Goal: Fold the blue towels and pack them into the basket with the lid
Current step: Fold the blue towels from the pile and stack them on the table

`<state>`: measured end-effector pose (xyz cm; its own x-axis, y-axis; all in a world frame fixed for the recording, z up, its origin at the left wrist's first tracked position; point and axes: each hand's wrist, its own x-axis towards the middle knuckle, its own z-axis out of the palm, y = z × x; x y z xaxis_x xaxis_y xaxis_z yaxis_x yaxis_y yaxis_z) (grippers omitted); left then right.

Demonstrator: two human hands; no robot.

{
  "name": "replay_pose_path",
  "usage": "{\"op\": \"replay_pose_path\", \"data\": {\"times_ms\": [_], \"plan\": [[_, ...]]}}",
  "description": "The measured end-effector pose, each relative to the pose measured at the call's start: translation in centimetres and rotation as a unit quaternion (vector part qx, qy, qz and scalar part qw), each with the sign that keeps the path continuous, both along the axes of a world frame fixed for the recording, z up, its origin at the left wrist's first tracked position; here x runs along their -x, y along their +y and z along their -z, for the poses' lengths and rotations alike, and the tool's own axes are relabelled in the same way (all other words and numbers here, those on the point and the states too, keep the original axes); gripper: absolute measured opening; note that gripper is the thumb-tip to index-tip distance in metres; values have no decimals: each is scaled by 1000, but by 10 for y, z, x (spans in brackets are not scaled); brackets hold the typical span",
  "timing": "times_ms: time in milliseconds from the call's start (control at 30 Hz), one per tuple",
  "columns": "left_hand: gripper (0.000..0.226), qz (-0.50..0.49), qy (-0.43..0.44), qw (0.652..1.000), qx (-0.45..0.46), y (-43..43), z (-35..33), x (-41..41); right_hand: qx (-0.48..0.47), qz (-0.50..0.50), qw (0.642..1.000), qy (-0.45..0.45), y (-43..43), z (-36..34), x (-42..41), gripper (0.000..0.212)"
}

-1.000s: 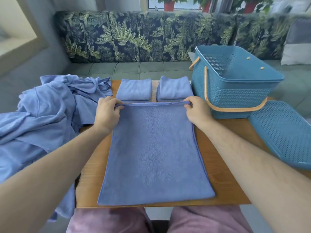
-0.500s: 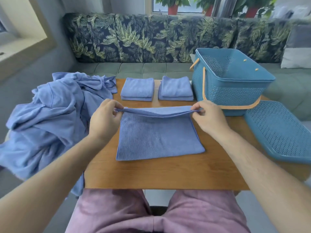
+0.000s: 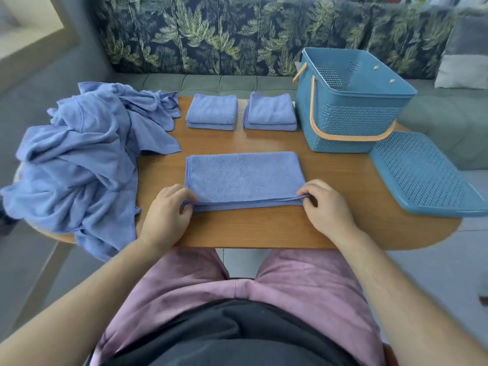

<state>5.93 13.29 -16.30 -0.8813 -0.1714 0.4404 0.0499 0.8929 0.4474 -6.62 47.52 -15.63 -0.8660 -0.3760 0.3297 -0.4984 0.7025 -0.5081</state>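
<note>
Folding step: left hand point(image 3: 169, 207) and right hand point(image 3: 326, 204) pinch the 2 near corners of the blue microfibre towel point(image 3: 245, 178), doubled flat on the oval wooden table point(image 3: 264, 231); next move likely requires 1 crosswise fold.

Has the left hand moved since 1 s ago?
Yes. The left hand, pinching the blue towel, came toward the person: from just beside the folded towel stack to near the front edge of the wooden table.
</note>
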Motion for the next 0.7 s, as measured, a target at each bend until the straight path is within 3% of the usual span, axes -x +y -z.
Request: {"op": "replay_pose_path", "data": {"times_ms": [133, 267, 400, 467, 567, 700], "plan": [[9, 64, 6, 998, 18, -18, 7, -6, -42, -30, 999, -3, 7, -2, 0, 21], [13, 50, 2, 998, 46, -27, 10, -6, -59, -47, 997, 29, 11, -1, -1, 23], [16, 12, -13, 999, 46, -14, -4, -3, -65, 2, 996, 59, -1, -5, -9, 22], [15, 55, -14, 997, 46, -3, -15, 18, -76, 45, 993, 76, -26, -11, -13, 33], [31, 180, -50, 981, 46, 19, -26, 80, -158, 93, 983, -27, -84, -20, -18, 55], [44, 273, -138, 940, 152, 44, -27, 161, -247, 123, 948, -159, -138, -6, -13, 71]]}}
